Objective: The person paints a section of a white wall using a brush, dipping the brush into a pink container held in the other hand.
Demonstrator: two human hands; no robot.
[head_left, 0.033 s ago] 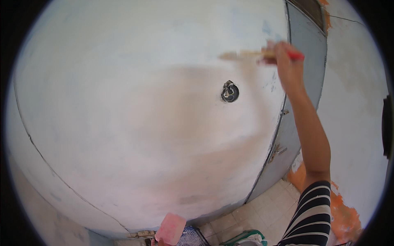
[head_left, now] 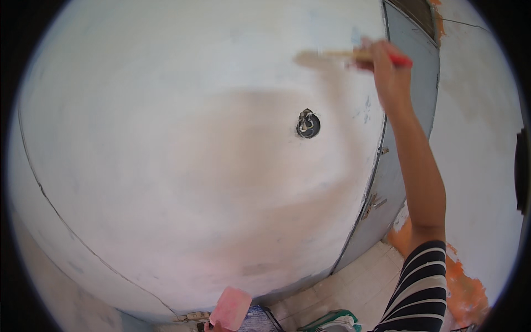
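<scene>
My right hand (head_left: 380, 60) is raised at the upper right, its fingers closed around a paintbrush (head_left: 348, 54). The brush has a pale shaft and a red end, and its bristle end points left at the whitish wall (head_left: 166, 138). Motion smears the tip; it appears to meet the wall above the round black electrical box (head_left: 308, 124), where loose wires show. Low in the view, my left hand (head_left: 215, 327) shows only its fingertips, gripping the edge of a pink plastic container (head_left: 232, 307). Most of that hand lies below the picture's edge.
A grey-blue door (head_left: 412, 83) stands right of the wall, with a handle and lock. Beyond it another wall has orange patches (head_left: 464, 285). On the tiled floor (head_left: 348, 279) lie a green-rimmed object (head_left: 332, 318) and a bluish patterned item (head_left: 263, 320). A cable (head_left: 83, 240) runs down the left.
My right hand and the paintbrush have moved up a little along the wall. My left hand and the pink container have hardly shifted.
</scene>
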